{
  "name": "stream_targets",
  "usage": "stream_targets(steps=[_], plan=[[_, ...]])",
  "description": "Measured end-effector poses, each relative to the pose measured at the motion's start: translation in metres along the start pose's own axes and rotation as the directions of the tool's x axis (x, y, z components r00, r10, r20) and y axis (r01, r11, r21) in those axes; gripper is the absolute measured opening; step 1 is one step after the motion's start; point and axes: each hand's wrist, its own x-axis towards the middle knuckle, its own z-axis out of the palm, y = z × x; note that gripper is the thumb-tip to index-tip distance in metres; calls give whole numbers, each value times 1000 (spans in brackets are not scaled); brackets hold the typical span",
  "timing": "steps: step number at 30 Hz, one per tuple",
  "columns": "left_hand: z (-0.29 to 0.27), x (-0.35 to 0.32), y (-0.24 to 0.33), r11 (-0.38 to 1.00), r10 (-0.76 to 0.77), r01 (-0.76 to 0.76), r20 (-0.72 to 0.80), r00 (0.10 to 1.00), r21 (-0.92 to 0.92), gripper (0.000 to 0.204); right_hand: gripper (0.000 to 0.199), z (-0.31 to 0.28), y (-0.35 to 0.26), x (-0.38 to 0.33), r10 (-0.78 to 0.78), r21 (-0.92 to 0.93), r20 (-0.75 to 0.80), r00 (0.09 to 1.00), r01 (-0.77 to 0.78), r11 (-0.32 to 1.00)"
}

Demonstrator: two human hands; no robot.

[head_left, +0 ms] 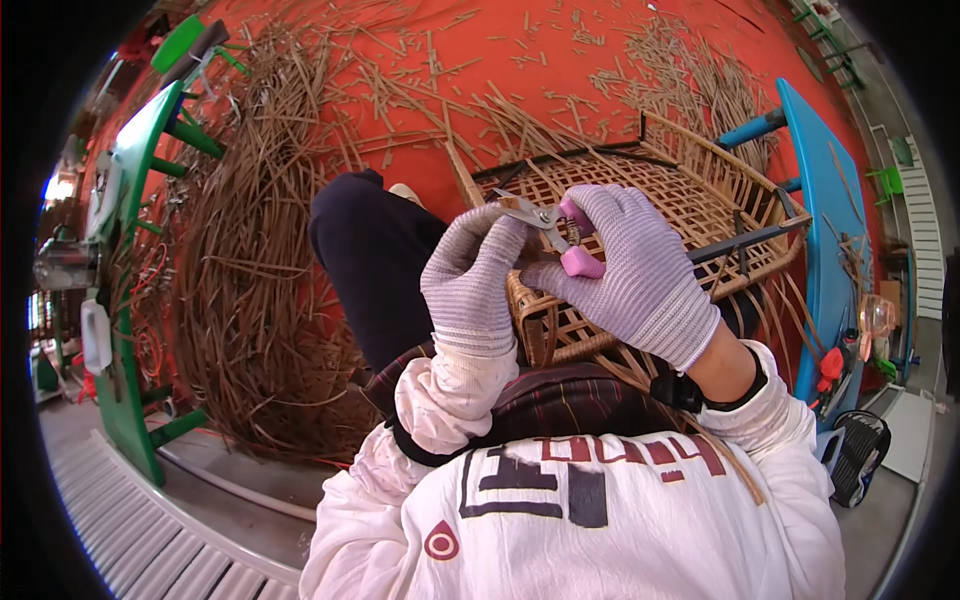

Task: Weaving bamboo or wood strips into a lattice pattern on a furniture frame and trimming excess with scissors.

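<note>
My right hand (630, 275), in a pale knitted glove, is closed around pink-handled snips (572, 245) whose metal blades point left. My left hand (470, 275), gloved the same way, pinches at the blade tips just above the corner of a half-woven rattan basket (650, 190). The basket has a dark metal frame and rests on my lap, tilted away from me. Whatever sits between the blades is hidden by my fingers.
A large heap of loose rattan strips (250, 270) lies on the red floor (500, 40) to my left, with short offcuts scattered ahead. A green bench (130, 250) stands at the left, a blue table (830, 230) with small tools at the right.
</note>
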Motion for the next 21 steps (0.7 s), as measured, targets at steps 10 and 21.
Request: stream_targets(steps=[10,21], plan=[[-6,-2,4,996,-87,88,41,995,-24,12,58,-8,-4,-4,67,34,130,989,-72,997],[-9,6,-1,998,-62,64,90,994,-22,16,53,-36,16,-8,253,127,-7,967,-250,960]])
